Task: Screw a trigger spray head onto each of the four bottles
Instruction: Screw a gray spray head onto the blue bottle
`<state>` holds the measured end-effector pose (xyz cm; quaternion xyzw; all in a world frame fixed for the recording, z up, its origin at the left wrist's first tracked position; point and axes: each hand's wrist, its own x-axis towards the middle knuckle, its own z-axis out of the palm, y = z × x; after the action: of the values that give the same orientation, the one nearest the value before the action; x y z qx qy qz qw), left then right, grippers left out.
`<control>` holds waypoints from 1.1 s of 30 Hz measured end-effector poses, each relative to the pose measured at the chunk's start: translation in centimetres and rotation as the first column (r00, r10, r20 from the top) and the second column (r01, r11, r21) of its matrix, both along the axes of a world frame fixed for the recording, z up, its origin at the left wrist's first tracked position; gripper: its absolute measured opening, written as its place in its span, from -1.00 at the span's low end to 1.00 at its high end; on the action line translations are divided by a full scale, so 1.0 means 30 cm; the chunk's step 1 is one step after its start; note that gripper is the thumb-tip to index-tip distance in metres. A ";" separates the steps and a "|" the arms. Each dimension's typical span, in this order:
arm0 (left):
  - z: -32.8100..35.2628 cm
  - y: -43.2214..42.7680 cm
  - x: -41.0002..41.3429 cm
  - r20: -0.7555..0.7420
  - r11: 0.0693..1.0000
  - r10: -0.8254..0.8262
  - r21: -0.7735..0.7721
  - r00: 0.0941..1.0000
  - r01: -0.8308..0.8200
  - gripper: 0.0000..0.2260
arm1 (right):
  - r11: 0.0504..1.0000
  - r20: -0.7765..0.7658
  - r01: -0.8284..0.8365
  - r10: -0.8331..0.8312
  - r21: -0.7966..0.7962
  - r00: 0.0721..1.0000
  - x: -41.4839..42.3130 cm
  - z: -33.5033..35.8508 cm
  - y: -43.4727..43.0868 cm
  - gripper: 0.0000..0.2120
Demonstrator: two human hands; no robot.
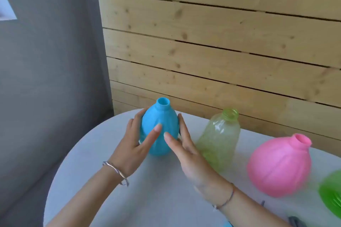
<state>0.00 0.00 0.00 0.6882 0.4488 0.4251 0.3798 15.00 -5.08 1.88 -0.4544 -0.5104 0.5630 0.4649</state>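
Note:
A blue bottle point(160, 131) stands upright with an open neck at the far left of the round table. My left hand point(136, 143) cups its left side, thumb across the front. My right hand point(184, 145) lies against its right side with straight fingers, thumb on the front. To the right stand a clear pale-green bottle point(219, 138), a round pink bottle point(280, 166) and, cut off by the frame edge, a bright green bottle point(332, 193). All visible necks are open. No complete spray head is in view.
The pale grey table point(103, 153) ends in a curved edge at the left and front. A wooden plank wall point(221, 42) rises right behind the bottles. Small blue point(227, 224) and dark grey point(296, 221) items peek in at the bottom edge.

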 end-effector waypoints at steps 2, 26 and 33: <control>0.028 -0.012 0.006 -0.007 1.000 0.019 0.002 1.000 -0.019 -0.44 | 1.000 -0.023 -0.012 0.012 -0.011 1.000 0.007 0.029 -0.006 -0.19; 0.277 -0.546 0.160 0.229 0.961 -0.232 -0.100 0.945 0.260 -0.24 | 0.943 0.225 0.323 -0.332 0.076 0.916 0.212 0.285 -0.617 -0.33; 0.134 -0.547 0.163 0.141 0.966 -0.159 -0.184 0.977 0.184 -0.26 | 0.847 0.502 0.531 -0.466 0.017 0.728 0.353 0.096 -0.619 -0.55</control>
<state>4.89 -16.41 4.01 0.6557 0.4026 0.3867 0.5085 25.60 -23.65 4.75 -0.7305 -0.4322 0.3151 0.4247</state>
